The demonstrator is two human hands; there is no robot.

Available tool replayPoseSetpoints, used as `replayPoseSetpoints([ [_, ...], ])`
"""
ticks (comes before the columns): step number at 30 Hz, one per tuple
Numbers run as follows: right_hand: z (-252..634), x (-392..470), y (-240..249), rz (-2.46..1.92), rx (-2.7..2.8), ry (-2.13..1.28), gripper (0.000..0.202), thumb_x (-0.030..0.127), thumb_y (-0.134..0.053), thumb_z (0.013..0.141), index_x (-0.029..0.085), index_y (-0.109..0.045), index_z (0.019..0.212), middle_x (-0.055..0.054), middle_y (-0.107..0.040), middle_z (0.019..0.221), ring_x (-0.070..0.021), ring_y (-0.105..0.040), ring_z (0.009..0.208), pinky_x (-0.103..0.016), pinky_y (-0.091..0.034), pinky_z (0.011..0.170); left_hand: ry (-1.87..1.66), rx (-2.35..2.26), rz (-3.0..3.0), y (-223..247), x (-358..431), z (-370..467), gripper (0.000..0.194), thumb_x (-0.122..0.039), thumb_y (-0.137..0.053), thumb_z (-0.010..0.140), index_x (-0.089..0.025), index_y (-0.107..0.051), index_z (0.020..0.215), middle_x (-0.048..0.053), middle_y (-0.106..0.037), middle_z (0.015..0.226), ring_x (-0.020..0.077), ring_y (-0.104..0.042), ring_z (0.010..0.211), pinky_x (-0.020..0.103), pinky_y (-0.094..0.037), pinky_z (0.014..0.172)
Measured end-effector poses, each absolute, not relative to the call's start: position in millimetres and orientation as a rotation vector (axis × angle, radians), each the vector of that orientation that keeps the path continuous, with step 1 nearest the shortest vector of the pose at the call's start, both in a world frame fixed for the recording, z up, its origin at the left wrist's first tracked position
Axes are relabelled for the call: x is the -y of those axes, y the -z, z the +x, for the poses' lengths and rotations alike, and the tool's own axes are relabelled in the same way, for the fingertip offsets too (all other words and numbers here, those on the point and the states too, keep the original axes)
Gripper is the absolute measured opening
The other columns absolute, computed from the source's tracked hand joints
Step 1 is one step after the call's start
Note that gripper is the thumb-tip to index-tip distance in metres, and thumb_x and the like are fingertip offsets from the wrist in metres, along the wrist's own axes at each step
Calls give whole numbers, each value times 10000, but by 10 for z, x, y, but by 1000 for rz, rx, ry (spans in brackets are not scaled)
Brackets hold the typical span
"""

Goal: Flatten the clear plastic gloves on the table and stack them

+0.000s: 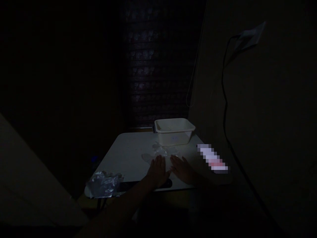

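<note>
One white desk (128, 148) fills the middle of this dark scene, and on its far side sits a cream tub (176, 137), open at the top. Down at the near left corner, there's a crumpled heap of clear plastic (104, 185). The left hand (157, 172) and the right hand (182, 169) lie palms down, side by side, fingers out flat and nearly together, thumb side toward thumb side. Just beyond them, in front of the tub, a thin clear film (160, 150) catches the light; whether either hand touches it, I can't tell.
</note>
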State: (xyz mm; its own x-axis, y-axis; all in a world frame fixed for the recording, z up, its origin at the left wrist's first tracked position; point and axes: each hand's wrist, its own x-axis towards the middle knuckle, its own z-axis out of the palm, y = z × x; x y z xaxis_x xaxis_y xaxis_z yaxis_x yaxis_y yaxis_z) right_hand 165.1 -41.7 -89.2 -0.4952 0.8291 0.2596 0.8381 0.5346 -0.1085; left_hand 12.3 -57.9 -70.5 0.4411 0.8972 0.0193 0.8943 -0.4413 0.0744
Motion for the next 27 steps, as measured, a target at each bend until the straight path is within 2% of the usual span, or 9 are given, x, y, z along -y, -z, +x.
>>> replayPoseSetpoints([
  [5,1920,354,1038,-1553,2363,190,368,287,-340,802,220,-444,1148,-99,-392,1252,-254,-294,1172,-538,-137,941,28,-1789,2525,664,577,40,811,-621,-186,726,-22,-195,1273,237,-155,1313,344,-85,1209,507,-111,933],
  [8,2174,284,1046,-1639,2396,303,304,210,-422,759,291,-538,1027,-40,-466,1199,-255,-346,1140,-513,-211,926,82,-1799,2508,631,610,30,836,-666,-179,694,-73,-194,1283,220,-138,1323,346,-75,1209,512,-103,929],
  [11,2330,229,961,-1668,2302,356,282,192,-393,751,262,-579,951,-52,-560,1083,-250,-443,1058,-507,-307,865,112,-1777,2506,588,657,26,859,-691,-186,671,-86,-210,1281,217,-144,1323,356,-82,1205,522,-106,924],
  [14,2293,224,854,-1587,2267,344,314,169,-350,747,213,-575,962,-53,-590,1029,-198,-508,978,-414,-372,853,58,-1679,2585,552,669,16,770,-629,-153,731,-85,-234,1271,192,-179,1325,325,-114,1211,488,-129,938],
  [18,2009,311,815,-1322,2370,207,336,155,-333,736,151,-577,966,-75,-605,996,-158,-546,907,-314,-418,822,-7,-1532,2697,580,619,15,579,-421,-97,834,-57,-231,1263,167,-209,1324,231,-158,1219,370,-160,969],
  [21,1787,370,858,-1104,2492,104,335,163,-332,752,146,-560,996,-74,-573,1059,-134,-509,976,-271,-399,847,31,-1523,2714,643,585,16,571,-401,-122,835,-34,-220,1262,178,-197,1324,233,-147,1221,381,-142,974],
  [23,1708,370,895,-1116,2515,126,341,200,-326,778,140,-527,1046,-85,-525,1127,-149,-453,1050,-309,-356,894,36,-1532,2719,676,583,11,585,-424,-126,829,-44,-217,1265,178,-182,1328,247,-129,1223,406,-135,971],
  [27,1782,304,956,-1504,2348,283,355,261,-306,805,170,-476,1104,-106,-462,1193,-228,-372,1123,-481,-257,914,31,-1519,2725,676,625,2,599,-450,-108,825,-64,-207,1272,183,-157,1333,262,-108,1224,427,-135,963],
])
